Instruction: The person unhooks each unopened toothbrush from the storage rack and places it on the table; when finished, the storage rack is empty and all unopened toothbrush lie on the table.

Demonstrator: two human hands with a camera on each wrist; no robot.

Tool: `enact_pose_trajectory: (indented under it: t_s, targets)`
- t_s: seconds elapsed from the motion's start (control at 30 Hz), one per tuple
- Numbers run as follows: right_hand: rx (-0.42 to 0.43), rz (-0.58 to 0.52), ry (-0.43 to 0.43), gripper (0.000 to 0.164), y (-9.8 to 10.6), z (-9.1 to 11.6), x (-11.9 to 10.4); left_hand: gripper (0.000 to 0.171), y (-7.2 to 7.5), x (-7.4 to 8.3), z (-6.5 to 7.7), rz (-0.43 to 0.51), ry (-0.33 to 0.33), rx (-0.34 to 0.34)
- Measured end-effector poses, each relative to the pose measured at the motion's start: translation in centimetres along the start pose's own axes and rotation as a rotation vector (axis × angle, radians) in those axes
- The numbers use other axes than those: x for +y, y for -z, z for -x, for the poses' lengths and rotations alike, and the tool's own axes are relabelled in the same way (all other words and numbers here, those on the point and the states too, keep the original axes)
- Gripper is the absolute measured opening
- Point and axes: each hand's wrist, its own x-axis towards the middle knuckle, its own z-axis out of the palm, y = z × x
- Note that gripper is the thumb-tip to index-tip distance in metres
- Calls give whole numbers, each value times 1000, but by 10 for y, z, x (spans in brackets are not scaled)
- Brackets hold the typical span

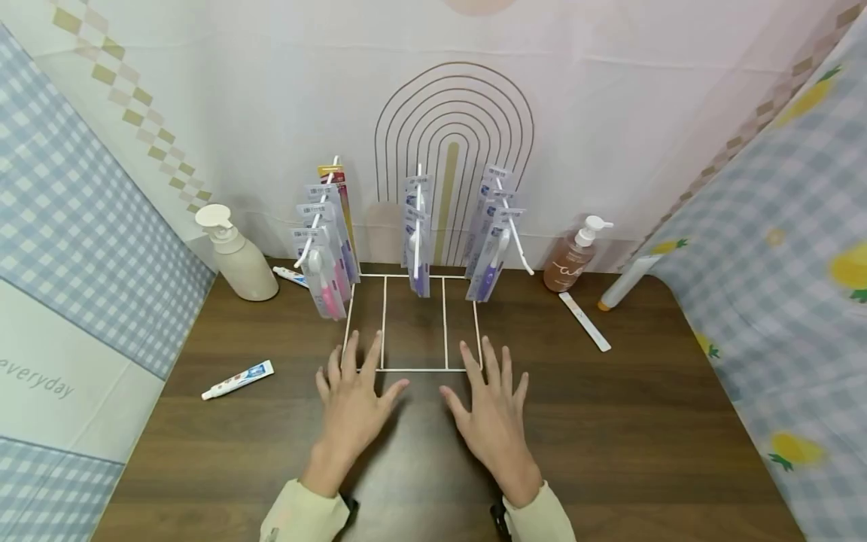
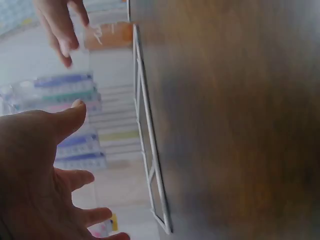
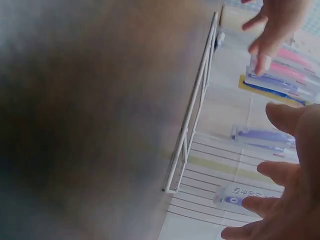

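A white wire rack [image 1: 413,370] stands on the table, with packaged toothbrushes hanging from its three hooks. Pink toothbrush packs [image 1: 327,290] are at the front of the left hook, with a yellow-and-red pack [image 1: 344,192] at its back. Purple packs hang on the middle hook [image 1: 418,226] and the right hook [image 1: 518,241]. My left hand [image 1: 354,410], fingers spread, reaches over the base's front left corner. Likewise spread, my right hand [image 1: 493,414] has its fingertips by the front right corner. Both hold nothing; the wrist views show their fingers extended toward the packs.
On the left stand a cream pump bottle [image 1: 247,267] and two toothpaste tubes, one in front [image 1: 237,380] and one behind [image 1: 290,276]. To the right are a brown pump bottle [image 1: 565,265], a slim white packet [image 1: 585,322] and a white tube with an orange cap [image 1: 628,282]. Curtains enclose the table.
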Motion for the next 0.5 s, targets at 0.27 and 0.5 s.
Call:
enact_pose_trajectory:
  t_s: [0.27, 0.5]
  targets:
    - [281, -535, -69, 68, 20, -42, 8, 113, -6, -30, -30, 158, 124, -99]
    - [396, -779, -45, 58, 60, -92, 13, 119, -11, -49, -48, 204, 173, -135]
